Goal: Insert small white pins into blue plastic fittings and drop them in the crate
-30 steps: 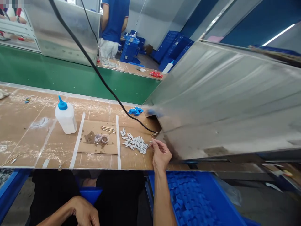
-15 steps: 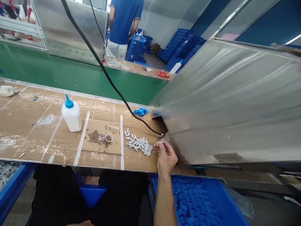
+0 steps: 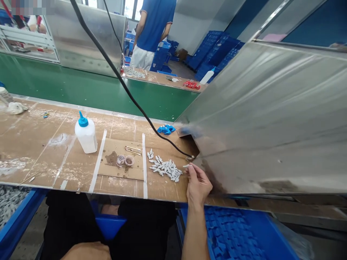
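Observation:
My right hand (image 3: 199,183) is closed in a pinch at the right end of the bench, holding a small grey-white plastic piece (image 3: 187,166) between thumb and fingers. Just left of it lies a loose pile of similar grey-white pieces (image 3: 166,168). My left hand (image 3: 86,250) is low at the bottom edge, over my dark trousers; only its back shows and its fingers are hidden. Beyond the right hand, the end of a black cable (image 3: 162,136) reaches the bench beside a dark opening in the metal panel.
Two small cups (image 3: 129,161) and several cotton swabs (image 3: 132,150) lie on a stained cardboard sheet (image 3: 108,172). A white squeeze bottle (image 3: 86,135) stands left of it. A metal panel (image 3: 260,122) walls the right side. Blue bins (image 3: 233,231) sit below; a person (image 3: 155,29) stands beyond.
The view has shifted slightly, so most things appear further right. My left hand has come further into view at the bottom. My right hand still pinches the grey-white piece.

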{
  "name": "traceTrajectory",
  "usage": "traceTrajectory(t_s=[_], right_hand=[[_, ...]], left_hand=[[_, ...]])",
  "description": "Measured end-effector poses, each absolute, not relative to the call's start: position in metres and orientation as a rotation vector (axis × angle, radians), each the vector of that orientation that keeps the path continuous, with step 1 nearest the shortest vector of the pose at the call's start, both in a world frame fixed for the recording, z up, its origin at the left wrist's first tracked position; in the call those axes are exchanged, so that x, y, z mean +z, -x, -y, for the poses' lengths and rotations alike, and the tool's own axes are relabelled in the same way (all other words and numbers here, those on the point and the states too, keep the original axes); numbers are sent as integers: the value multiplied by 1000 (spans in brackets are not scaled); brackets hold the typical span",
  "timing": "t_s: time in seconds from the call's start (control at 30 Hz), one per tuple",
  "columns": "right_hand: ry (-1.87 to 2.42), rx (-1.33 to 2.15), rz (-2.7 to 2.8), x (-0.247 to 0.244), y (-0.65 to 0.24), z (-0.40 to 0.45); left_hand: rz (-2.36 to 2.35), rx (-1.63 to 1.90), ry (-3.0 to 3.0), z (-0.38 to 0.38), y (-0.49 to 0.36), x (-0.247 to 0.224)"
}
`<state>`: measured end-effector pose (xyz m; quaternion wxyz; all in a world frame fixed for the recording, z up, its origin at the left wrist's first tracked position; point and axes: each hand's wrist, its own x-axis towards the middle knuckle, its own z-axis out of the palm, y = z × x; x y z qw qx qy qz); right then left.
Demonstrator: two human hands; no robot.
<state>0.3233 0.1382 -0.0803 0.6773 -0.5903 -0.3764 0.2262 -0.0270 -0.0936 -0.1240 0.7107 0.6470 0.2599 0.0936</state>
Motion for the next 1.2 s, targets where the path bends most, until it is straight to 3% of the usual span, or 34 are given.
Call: traceTrajectory(t_s=[0.1,0.27,0.43,0.8,1.07,1.2], right_hand=[[1334,433,836,-76,-321,-136],[1303,360,785,-56,-301,-121],[1271,545,925,-28,-250,-99],[1217,629,1335,-21,-197,-62],[1118,620,1614,-15,-176,-86],[1029,502,1793,-5,-156,-101]], left_hand=[[-668,266,-1379,85,33,-135],[-1083,748,-898,57,47,-141],[-990,978,-404,45,38,-123],[-730,917,-223,67,31,-62],[-949,1008,-412,62,15,-59],[-723,1109,-236,60,12,-61]])
